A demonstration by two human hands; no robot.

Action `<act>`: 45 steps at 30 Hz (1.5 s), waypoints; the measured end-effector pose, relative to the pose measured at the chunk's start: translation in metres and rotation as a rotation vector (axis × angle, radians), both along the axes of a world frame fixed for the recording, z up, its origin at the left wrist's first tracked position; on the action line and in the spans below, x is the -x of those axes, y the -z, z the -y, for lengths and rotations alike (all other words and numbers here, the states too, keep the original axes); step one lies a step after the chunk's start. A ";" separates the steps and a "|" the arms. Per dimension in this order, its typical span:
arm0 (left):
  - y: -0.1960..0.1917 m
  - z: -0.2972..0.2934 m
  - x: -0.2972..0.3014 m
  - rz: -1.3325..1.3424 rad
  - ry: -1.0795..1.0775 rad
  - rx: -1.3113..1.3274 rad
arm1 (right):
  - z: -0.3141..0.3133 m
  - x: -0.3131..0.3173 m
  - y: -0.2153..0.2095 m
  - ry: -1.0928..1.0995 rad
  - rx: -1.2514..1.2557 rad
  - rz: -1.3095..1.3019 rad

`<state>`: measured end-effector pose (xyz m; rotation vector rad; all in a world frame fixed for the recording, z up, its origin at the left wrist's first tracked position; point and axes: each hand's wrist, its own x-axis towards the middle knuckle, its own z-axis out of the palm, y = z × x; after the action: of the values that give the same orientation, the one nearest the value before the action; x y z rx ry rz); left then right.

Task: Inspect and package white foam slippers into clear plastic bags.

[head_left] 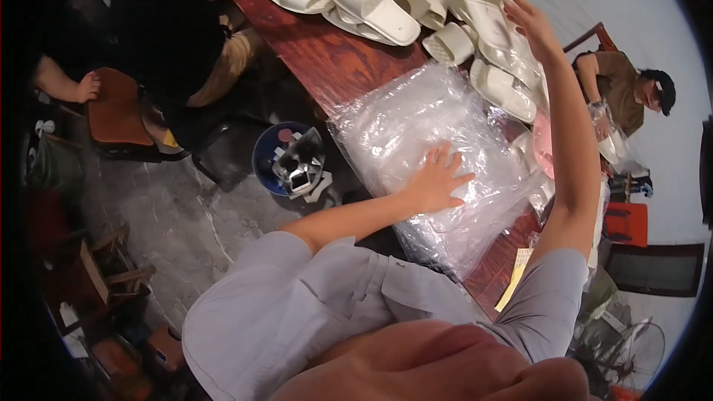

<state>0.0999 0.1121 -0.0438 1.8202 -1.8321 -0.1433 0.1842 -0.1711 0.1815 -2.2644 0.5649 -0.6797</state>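
Observation:
My left hand [438, 180] lies flat with fingers spread on a stack of clear plastic bags [394, 126] on the red-brown wooden table [304, 56]. My right arm reaches far across, and my right hand [531, 21] has its fingers stretched out at the edge of a white slipper [481, 18]. Whether the fingertips touch that slipper I cannot tell. Around it lies a heap of white slippers [375, 11], some overlapping. Two smaller-looking slippers, one white slipper [450, 43] and another white slipper [503, 90], sit just beyond the bags.
Across the table's left side, a person in black [167, 30] stretches an arm over the slippers. Another person in brown [620, 85] is at the right. A blue bin [269, 160] and a brown-backed chair [119, 108] stand on the floor. Yellow paper [512, 282] lies near my right elbow.

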 end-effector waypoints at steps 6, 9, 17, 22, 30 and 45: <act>-0.002 -0.005 0.002 0.048 -0.020 -0.055 | -0.096 -0.018 0.002 -0.248 0.216 -0.401; 0.004 -0.004 0.006 0.040 -0.029 -0.068 | -0.152 0.051 0.030 -0.507 0.390 -0.434; 0.006 -0.001 -0.006 0.063 -0.043 0.010 | -0.186 0.238 0.085 -0.416 0.362 -1.168; -0.007 0.002 -0.004 0.125 -0.029 0.024 | -0.209 0.332 0.115 -0.010 0.341 -1.002; -0.040 -0.008 -0.005 0.205 0.032 -0.062 | -0.233 0.364 0.170 0.096 0.157 -0.687; -0.015 -0.025 0.061 0.293 0.274 -0.130 | -0.151 0.386 0.132 0.341 0.130 -0.111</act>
<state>0.0390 0.1372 -0.0283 1.7389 -2.3247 -0.1018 -0.2020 -0.0201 0.0494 -2.3607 1.0025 -0.7770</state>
